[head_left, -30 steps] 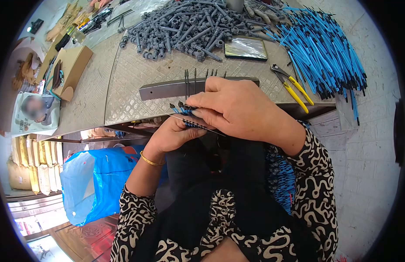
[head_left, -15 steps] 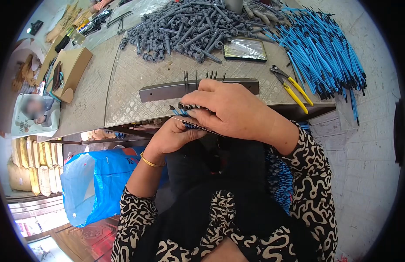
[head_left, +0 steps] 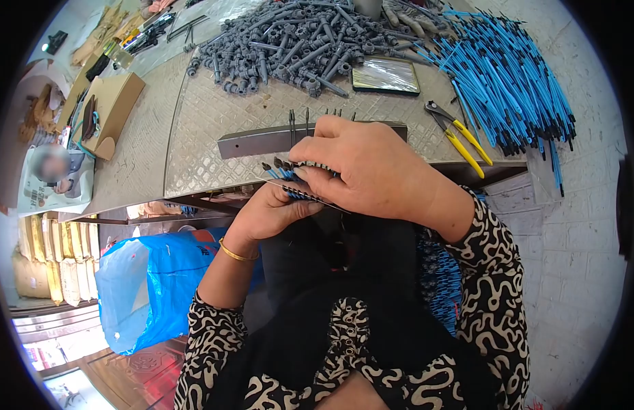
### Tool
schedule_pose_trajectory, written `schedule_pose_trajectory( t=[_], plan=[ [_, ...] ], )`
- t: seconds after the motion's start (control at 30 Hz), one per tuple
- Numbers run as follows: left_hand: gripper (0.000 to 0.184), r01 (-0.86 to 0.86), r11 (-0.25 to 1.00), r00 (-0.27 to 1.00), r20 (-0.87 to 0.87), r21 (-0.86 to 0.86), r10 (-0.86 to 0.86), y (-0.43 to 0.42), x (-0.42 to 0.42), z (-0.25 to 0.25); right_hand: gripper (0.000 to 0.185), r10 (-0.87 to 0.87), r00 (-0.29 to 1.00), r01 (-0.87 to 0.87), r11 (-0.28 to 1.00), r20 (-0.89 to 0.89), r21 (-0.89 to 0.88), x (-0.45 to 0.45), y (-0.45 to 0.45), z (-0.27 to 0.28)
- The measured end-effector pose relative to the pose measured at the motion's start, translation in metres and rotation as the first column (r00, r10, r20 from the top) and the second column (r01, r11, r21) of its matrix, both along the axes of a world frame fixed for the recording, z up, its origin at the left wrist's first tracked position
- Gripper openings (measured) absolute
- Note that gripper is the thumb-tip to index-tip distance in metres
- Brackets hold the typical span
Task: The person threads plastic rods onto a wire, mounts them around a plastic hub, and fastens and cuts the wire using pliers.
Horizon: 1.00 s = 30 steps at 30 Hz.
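My left hand [head_left: 272, 210] is closed around a small bundle of thin blue sticks with black tips [head_left: 293, 194], held just in front of the table edge. My right hand [head_left: 371, 167] arches over the same bundle, thumb and fingers closed at its black ends. A thin needle-like wire [head_left: 268, 180] crosses the bundle at a slant. Behind my right hand lies a grey metal bar [head_left: 252, 145] with several dark upright pins [head_left: 292, 119] along it. My fingers hide most of the bundle and part of the bar.
Grey plastic fittings [head_left: 289, 51] are heaped at the back. Many blue sticks [head_left: 508, 82] lie at the right, beside yellow-handled pliers [head_left: 467, 145]. A flat rectangular case [head_left: 385, 76] sits near the heap. A cardboard box [head_left: 119, 113] is at left, with a blue bag [head_left: 173, 287] below.
My right fingers have shifted slightly over the bundle, and a ridged dark strip shows more beneath them. Both hands otherwise keep nearly the same place.
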<state>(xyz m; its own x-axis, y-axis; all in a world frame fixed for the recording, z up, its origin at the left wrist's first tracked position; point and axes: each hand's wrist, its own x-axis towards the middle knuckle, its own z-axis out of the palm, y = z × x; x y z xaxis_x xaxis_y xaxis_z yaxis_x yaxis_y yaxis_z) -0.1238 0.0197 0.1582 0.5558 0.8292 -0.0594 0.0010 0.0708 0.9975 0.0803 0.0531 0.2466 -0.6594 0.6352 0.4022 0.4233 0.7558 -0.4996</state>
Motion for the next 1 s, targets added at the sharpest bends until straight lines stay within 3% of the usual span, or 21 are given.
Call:
schedule_pose_trajectory(
  t=[0.1, 0.23, 0.53, 0.6, 0.73, 1.0],
  plan=[
    [0.013, 0.01, 1.0, 0.997, 0.077, -0.007, -0.01, 0.0, 0.002, 0.002, 0.015, 0.008, 0.997, -0.011, 0.999, 0.076, 0.047, 0.001, -0.001, 0.006],
    [0.014, 0.033, 0.999, 0.999, 0.031, 0.0, -0.033, 0.0, 0.004, 0.007, 0.016, 0.018, 0.983, -0.038, 0.994, 0.182, 0.104, 0.003, -0.001, 0.013],
    [0.015, 0.073, 0.997, 0.997, -0.005, 0.024, -0.073, 0.002, 0.0, 0.002, 0.018, 0.003, 0.973, -0.026, 0.995, 0.23, 0.096, -0.006, -0.003, 0.013],
    [0.016, 0.086, 0.99, 0.994, 0.052, 0.108, -0.092, 0.003, 0.003, 0.005, 0.014, 0.0, 0.988, -0.012, 0.997, 0.153, 0.076, -0.009, 0.0, 0.002],
    [0.02, 0.023, 0.999, 0.999, 0.04, -0.041, -0.021, 0.0, -0.002, -0.002, 0.021, 0.027, 0.999, -0.026, 1.0, -0.019, 0.016, -0.012, 0.005, -0.009],
    [0.021, 0.001, 0.998, 0.988, 0.155, -0.056, 0.007, -0.001, 0.003, 0.001, 0.026, 0.108, 0.994, -0.107, 0.991, 0.007, -0.081, -0.007, 0.013, -0.01]
  ],
)
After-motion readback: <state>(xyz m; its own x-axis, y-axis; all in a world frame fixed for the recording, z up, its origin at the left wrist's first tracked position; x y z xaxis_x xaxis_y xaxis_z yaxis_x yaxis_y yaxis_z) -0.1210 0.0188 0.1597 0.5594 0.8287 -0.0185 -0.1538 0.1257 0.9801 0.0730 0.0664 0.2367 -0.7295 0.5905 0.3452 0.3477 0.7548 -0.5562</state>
